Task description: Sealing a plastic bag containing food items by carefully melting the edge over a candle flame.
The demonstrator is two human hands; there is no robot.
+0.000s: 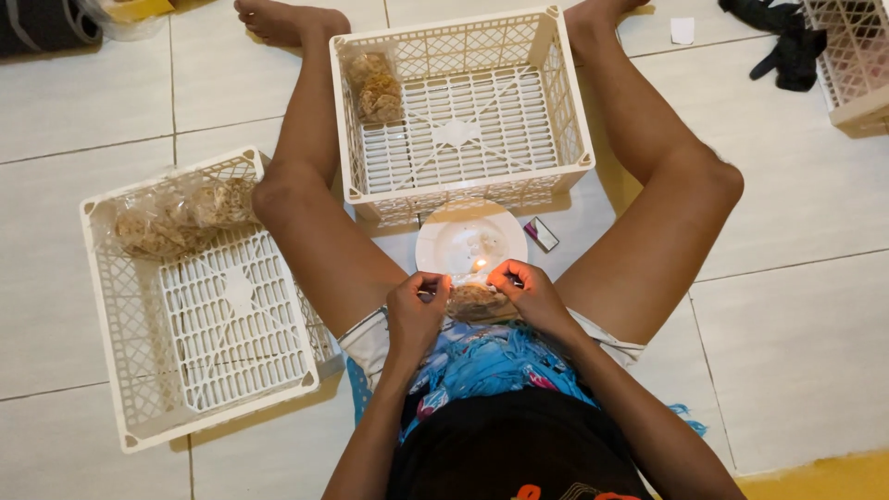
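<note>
Two cream plastic crates frame your legs on the tiled floor [787,278]: the left crate [199,306] sits beside your left knee with clear bags of snacks [181,218] piled in its far corner, and the far crate [463,111] stands between your shins with one filled bag [375,88] in its far left corner. A third crate [857,60] shows at the far right edge, with a dark cloth [787,42] just beside it.

Near the far crate lies a white plate [468,236] carrying a small lit flame [480,266] at its near rim. A small dark box [542,233] rests just right of the plate.

Your left hand [417,310] and right hand [528,292] are both clenched on a small clear bag of snacks [477,301], pinching its top edge, each grip closed on the plastic. The bag hangs between your hands, just near of the flame, above your lap.
</note>
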